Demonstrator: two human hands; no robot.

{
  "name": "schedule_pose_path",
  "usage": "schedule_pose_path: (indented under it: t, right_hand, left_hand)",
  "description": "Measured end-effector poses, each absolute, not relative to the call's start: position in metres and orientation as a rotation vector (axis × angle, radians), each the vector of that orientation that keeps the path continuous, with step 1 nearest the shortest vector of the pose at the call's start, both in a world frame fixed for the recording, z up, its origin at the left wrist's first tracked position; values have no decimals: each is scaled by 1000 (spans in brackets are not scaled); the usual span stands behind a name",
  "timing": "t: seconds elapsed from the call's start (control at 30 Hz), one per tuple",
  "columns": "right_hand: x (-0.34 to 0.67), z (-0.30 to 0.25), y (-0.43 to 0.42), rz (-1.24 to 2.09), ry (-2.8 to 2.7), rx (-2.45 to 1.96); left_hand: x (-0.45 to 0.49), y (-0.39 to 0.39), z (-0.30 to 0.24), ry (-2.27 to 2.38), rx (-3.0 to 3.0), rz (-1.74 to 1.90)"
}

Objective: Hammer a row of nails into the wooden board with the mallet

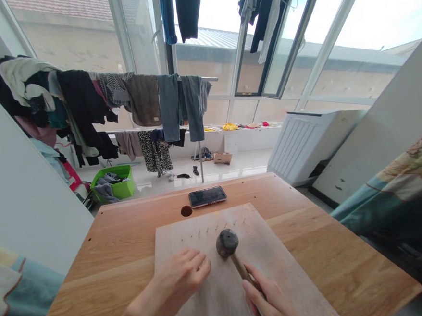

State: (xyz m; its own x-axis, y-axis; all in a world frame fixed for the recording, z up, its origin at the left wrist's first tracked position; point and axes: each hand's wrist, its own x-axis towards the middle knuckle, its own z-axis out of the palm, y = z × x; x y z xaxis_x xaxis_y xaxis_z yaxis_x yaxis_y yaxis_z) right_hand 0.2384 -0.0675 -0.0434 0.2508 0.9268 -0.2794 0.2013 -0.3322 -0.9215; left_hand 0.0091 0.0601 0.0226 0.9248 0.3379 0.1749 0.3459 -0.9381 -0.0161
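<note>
A pale wooden board [268, 250] lies on a wooden table [123, 241], with a row of several small nails [216, 228] standing along its far part. My right hand [269, 300] is closed around the wooden handle of a hammer with a dark round head [227, 242]; the head rests just short of the nails. My left hand [185, 273] lies on the board beside the hammer head, fingers curled together and pressed down; I cannot make out anything in them.
A dark phone [207, 196] lies flat beyond the board, next to a round hole [186, 210] in the tabletop. Behind the table stand a clothes rack [164, 103], a green basket [113, 183] and a white unit [304, 142]. White panels flank both sides.
</note>
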Motion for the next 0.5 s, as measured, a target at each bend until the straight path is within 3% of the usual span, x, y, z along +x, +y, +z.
schedule_pose_path:
  t: [0.2, 0.5]
  right_hand:
    - [238, -47, -63, 1096, -1037, -1776]
    - [237, -51, -68, 1118, -983, -1810]
  left_hand:
    - [16, 49, -7, -337, -2789, -261]
    - [15, 58, 25, -498, -2990, -133]
